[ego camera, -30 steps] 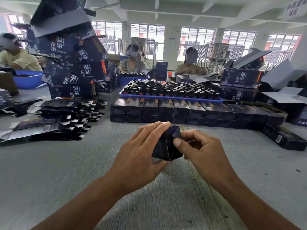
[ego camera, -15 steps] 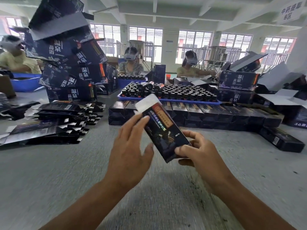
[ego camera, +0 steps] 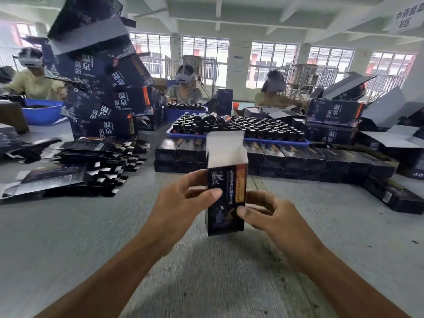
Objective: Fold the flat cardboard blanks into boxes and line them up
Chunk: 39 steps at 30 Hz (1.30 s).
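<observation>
A small dark box [ego camera: 226, 191] with an orange stripe stands upright in the middle of the view, its white top flaps open. My left hand [ego camera: 181, 203] grips its left side, thumb on the front face. My right hand [ego camera: 273, 216] holds its right side, thumb on the lower front. Behind it, a row of folded dark boxes [ego camera: 286, 159] lies lined up two layers high across the grey table [ego camera: 68, 237]. A pile of flat dark blanks [ego camera: 75, 166] lies at the left.
A blue tray of dark bottles [ego camera: 243, 128] sits behind the row. Larger dark cartons [ego camera: 103, 92] are stacked high at back left, more [ego camera: 332, 118] at the right. A loose dark box [ego camera: 394, 196] lies at far right. Three people sit across the table.
The box has gone from a squeezed, end-on shape through a leftward tilt to standing upright. Both hands now grip its sides and its top flaps stand open.
</observation>
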Each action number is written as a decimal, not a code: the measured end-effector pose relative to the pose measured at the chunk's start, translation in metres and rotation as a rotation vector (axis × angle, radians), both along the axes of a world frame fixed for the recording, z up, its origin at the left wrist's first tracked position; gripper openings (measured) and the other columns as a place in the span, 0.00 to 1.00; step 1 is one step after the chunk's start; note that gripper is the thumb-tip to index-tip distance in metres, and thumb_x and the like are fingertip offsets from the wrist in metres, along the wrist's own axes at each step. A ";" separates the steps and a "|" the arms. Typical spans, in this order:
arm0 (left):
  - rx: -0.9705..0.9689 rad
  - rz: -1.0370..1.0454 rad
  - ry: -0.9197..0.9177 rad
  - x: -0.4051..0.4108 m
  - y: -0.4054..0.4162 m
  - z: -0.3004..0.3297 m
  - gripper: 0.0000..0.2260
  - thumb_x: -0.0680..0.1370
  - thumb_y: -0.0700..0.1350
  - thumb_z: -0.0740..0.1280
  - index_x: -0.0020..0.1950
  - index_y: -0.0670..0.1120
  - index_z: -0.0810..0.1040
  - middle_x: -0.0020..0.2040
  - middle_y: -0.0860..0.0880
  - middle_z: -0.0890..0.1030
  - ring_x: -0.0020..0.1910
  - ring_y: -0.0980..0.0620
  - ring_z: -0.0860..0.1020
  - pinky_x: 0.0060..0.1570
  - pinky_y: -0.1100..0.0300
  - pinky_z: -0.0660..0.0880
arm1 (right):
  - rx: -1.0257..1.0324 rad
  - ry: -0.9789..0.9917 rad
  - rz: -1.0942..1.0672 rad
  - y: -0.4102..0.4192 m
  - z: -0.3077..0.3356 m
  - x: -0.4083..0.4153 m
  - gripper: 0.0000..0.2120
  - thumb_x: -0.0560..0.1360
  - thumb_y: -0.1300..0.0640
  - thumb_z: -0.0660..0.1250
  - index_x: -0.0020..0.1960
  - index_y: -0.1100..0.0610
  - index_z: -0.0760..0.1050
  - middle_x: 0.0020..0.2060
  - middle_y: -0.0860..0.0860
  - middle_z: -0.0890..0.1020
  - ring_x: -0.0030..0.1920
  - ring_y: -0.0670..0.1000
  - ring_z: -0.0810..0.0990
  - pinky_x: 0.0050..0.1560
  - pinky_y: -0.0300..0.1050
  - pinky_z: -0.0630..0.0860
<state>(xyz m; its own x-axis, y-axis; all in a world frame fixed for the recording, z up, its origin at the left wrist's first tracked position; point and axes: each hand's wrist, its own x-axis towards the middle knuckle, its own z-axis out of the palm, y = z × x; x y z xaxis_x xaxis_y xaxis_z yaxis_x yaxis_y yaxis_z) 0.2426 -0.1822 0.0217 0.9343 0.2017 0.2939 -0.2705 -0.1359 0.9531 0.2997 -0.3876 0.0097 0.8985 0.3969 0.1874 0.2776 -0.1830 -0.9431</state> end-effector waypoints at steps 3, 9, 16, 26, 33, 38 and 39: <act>0.042 -0.033 0.039 0.000 -0.001 -0.003 0.17 0.74 0.46 0.76 0.61 0.57 0.80 0.57 0.56 0.84 0.58 0.56 0.82 0.61 0.50 0.77 | 0.116 -0.060 0.000 -0.001 0.006 -0.002 0.28 0.66 0.42 0.76 0.64 0.43 0.76 0.55 0.34 0.83 0.56 0.35 0.81 0.45 0.29 0.78; 0.085 -0.108 0.070 0.001 -0.004 -0.007 0.17 0.74 0.44 0.77 0.60 0.55 0.80 0.56 0.57 0.85 0.57 0.58 0.82 0.59 0.55 0.78 | 0.206 -0.101 0.020 -0.001 0.010 -0.003 0.25 0.63 0.42 0.75 0.60 0.40 0.76 0.56 0.35 0.83 0.58 0.36 0.81 0.46 0.30 0.79; -0.014 -0.134 -0.021 0.004 -0.001 -0.009 0.24 0.70 0.48 0.77 0.64 0.57 0.76 0.58 0.57 0.84 0.58 0.57 0.82 0.52 0.66 0.79 | 0.220 -0.112 0.021 -0.002 0.005 0.002 0.23 0.67 0.46 0.76 0.61 0.44 0.76 0.56 0.39 0.84 0.57 0.41 0.83 0.52 0.34 0.80; 0.094 -0.063 -0.226 0.000 -0.001 -0.003 0.16 0.75 0.51 0.71 0.62 0.62 0.80 0.59 0.59 0.83 0.58 0.57 0.82 0.54 0.66 0.78 | 0.164 -0.226 -0.025 0.002 0.008 -0.006 0.22 0.71 0.49 0.74 0.59 0.30 0.71 0.51 0.26 0.80 0.53 0.33 0.81 0.42 0.25 0.76; 0.169 -0.044 -0.215 -0.001 0.000 -0.004 0.14 0.76 0.53 0.68 0.61 0.64 0.80 0.57 0.59 0.84 0.58 0.58 0.82 0.56 0.60 0.80 | 0.087 -0.308 0.018 0.000 0.010 -0.009 0.22 0.72 0.41 0.69 0.64 0.27 0.71 0.58 0.28 0.78 0.58 0.35 0.80 0.49 0.30 0.79; 0.142 -0.089 -0.202 -0.002 0.004 -0.003 0.13 0.76 0.54 0.68 0.61 0.63 0.81 0.58 0.57 0.84 0.60 0.55 0.81 0.57 0.56 0.80 | 0.056 -0.355 -0.013 -0.001 0.010 -0.009 0.17 0.75 0.35 0.62 0.65 0.29 0.72 0.58 0.32 0.80 0.56 0.37 0.81 0.48 0.31 0.79; 0.136 -0.094 -0.200 -0.002 0.005 -0.002 0.13 0.76 0.54 0.68 0.61 0.62 0.81 0.59 0.57 0.84 0.60 0.54 0.81 0.57 0.55 0.80 | 0.052 -0.363 -0.020 -0.001 0.010 -0.009 0.17 0.76 0.36 0.61 0.65 0.29 0.72 0.57 0.32 0.80 0.56 0.37 0.81 0.47 0.31 0.79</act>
